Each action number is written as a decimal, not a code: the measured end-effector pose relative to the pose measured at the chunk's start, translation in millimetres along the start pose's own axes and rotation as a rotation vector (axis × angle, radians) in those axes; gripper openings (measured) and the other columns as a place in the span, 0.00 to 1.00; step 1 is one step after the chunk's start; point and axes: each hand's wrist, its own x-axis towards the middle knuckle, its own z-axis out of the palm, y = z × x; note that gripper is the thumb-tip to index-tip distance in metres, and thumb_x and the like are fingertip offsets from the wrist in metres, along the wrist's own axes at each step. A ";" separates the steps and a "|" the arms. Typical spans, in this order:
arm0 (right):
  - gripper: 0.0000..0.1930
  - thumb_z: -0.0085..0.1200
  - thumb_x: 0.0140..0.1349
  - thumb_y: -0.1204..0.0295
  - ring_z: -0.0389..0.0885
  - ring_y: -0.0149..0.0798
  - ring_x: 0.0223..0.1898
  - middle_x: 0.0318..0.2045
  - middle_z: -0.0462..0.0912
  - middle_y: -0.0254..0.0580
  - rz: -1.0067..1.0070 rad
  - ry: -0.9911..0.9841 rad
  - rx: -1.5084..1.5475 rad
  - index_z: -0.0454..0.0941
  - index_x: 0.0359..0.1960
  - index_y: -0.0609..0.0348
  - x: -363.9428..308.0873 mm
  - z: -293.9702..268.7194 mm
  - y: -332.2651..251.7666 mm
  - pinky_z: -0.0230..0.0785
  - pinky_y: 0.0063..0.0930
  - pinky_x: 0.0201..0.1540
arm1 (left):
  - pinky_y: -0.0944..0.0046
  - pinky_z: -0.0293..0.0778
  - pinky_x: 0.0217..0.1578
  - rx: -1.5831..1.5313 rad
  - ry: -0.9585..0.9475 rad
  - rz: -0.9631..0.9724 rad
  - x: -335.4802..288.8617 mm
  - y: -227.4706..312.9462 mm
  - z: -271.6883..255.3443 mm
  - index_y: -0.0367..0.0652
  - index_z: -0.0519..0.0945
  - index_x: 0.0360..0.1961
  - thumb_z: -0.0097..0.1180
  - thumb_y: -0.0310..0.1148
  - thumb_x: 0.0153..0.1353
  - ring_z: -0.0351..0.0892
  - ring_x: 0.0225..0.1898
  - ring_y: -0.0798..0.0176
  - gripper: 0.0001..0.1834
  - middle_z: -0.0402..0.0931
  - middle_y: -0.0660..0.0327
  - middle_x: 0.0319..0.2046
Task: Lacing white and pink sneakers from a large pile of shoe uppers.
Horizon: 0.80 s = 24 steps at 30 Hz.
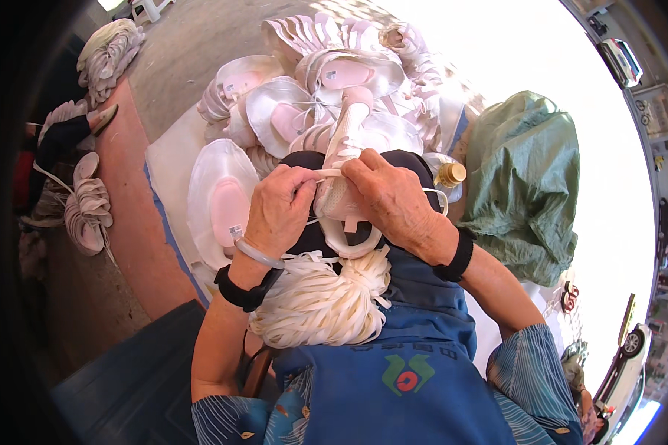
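Note:
A pale pink-white shoe upper lies on my lap with its toe pointing away from me. My left hand is closed at its left side, thumb and fingers pinching a flat white shoelace. The lace runs across the upper to my right hand, which is also closed on it, thumb and forefinger together. Part of the upper is hidden behind my fingers. Below my hands, a thick bundle of cream-white shoelaces rests over my blue apron.
Heaped pale uppers lie beyond my knees, with one large upper at the left. A gold-capped bottle and a green sack stand on the right. Further left, another person's foot is near bundled pinkish uppers.

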 end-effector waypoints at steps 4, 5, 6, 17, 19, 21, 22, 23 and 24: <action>0.05 0.53 0.58 0.75 0.77 0.51 0.32 0.32 0.75 0.48 0.073 0.078 0.112 0.76 0.35 0.61 7.6 -10.4 14.4 0.69 0.40 0.35 | 0.75 0.73 0.21 0.148 -0.034 0.147 10.4 4.1 -5.8 0.36 0.80 0.41 0.52 0.29 0.63 0.75 0.23 0.73 0.09 0.73 0.63 0.29; 0.05 0.53 0.58 0.75 0.77 0.51 0.32 0.32 0.75 0.48 0.075 0.079 0.108 0.76 0.35 0.61 4.9 -14.3 17.2 0.69 0.40 0.35 | 0.75 0.74 0.22 -0.024 -0.067 -0.016 11.9 10.5 -4.9 0.36 0.81 0.40 0.52 0.29 0.63 0.75 0.23 0.74 0.09 0.74 0.63 0.29; 0.05 0.53 0.58 0.75 0.76 0.52 0.32 0.31 0.74 0.48 0.074 0.055 0.163 0.75 0.34 0.62 1.5 -18.0 19.4 0.69 0.41 0.35 | 0.75 0.75 0.23 -0.193 -0.098 -0.179 12.5 13.8 -4.8 0.36 0.81 0.39 0.52 0.29 0.63 0.75 0.24 0.74 0.09 0.75 0.63 0.30; 0.07 0.50 0.59 0.73 0.75 0.52 0.32 0.28 0.74 0.51 0.260 0.015 0.360 0.76 0.31 0.65 -44.8 -9.8 40.0 0.68 0.40 0.37 | 0.75 0.76 0.26 -0.560 -0.041 -0.380 7.7 4.0 3.3 0.39 0.77 0.44 0.56 0.28 0.61 0.76 0.31 0.75 0.11 0.78 0.65 0.34; 0.07 0.50 0.59 0.73 0.75 0.52 0.32 0.28 0.74 0.51 0.259 0.073 0.399 0.76 0.31 0.65 -41.8 -4.2 35.3 0.68 0.40 0.37 | 0.74 0.78 0.28 -0.517 0.051 -0.323 5.3 5.6 4.9 0.38 0.77 0.45 0.57 0.28 0.60 0.76 0.32 0.75 0.12 0.79 0.63 0.34; 0.07 0.51 0.59 0.72 0.75 0.53 0.32 0.28 0.75 0.52 0.295 0.123 0.434 0.76 0.30 0.65 -36.1 -2.0 33.8 0.68 0.40 0.37 | 0.73 0.78 0.28 -0.501 0.051 -0.304 5.4 3.6 6.5 0.38 0.77 0.45 0.57 0.28 0.59 0.76 0.32 0.74 0.12 0.79 0.63 0.34; 0.08 0.51 0.59 0.72 0.76 0.52 0.32 0.28 0.77 0.52 0.307 0.150 0.443 0.77 0.30 0.66 -34.1 -0.7 35.0 0.68 0.39 0.37 | 0.73 0.78 0.28 -0.493 0.057 -0.286 5.7 3.8 6.8 0.38 0.77 0.45 0.57 0.27 0.59 0.76 0.32 0.74 0.12 0.79 0.63 0.34; 0.08 0.51 0.59 0.72 0.76 0.52 0.32 0.28 0.77 0.52 0.312 0.156 0.447 0.77 0.30 0.66 -34.8 0.0 36.1 0.68 0.39 0.37 | 0.73 0.78 0.28 -0.487 0.050 -0.285 5.3 5.6 8.3 0.38 0.77 0.45 0.57 0.27 0.59 0.76 0.32 0.74 0.12 0.79 0.63 0.34; 0.08 0.51 0.58 0.72 0.76 0.52 0.31 0.27 0.77 0.52 0.376 0.159 0.505 0.77 0.30 0.66 -34.9 0.7 37.4 0.69 0.38 0.37 | 0.73 0.77 0.28 -0.426 0.065 -0.275 6.5 8.3 10.2 0.37 0.78 0.44 0.58 0.27 0.59 0.76 0.32 0.74 0.12 0.79 0.62 0.33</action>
